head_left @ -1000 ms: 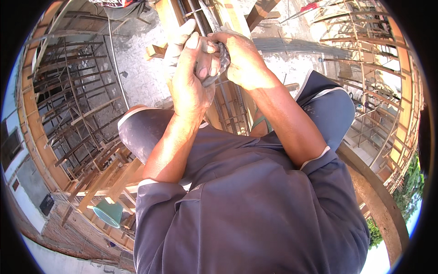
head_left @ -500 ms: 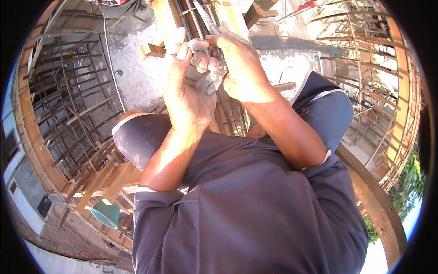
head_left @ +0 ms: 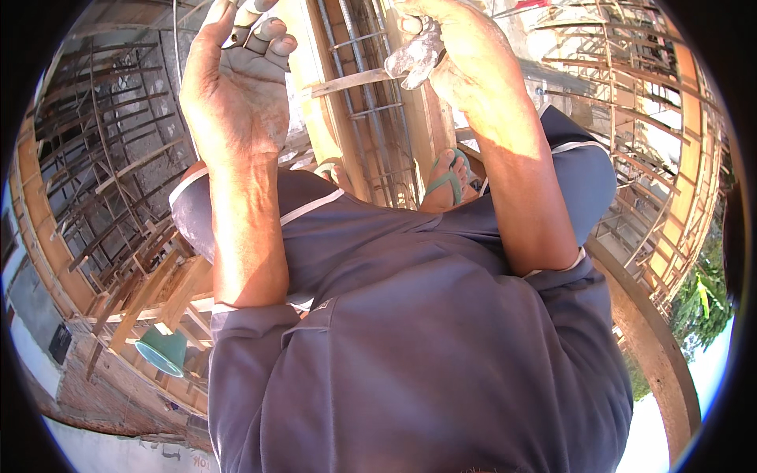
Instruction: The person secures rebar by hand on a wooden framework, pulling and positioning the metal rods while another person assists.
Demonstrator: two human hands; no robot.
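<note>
My left hand is raised at the upper left, palm toward me, fingers curled and dusted grey. A small dark round end shows between its thumb and fingers; what it belongs to I cannot make out. Across the gap, my right hand is closed on a crumpled greyish-white lump, whose folded ends stick out toward the left; its kind is unclear. Some right fingertips are cut off by the top edge. Between and beyond my hands, steel reinforcing bars run lengthwise inside a wooden formwork trough.
A short wooden strip lies across the trough. My feet in green flip-flops stand at its two sides. Wooden scaffolding spreads at left and right. A green bucket hangs or stands lower left; a curved-looking beam passes at right.
My hands were together over the bars and have moved apart, the left going up and left, the right going up and right with the greyish lump. The trough and my feet show more.
</note>
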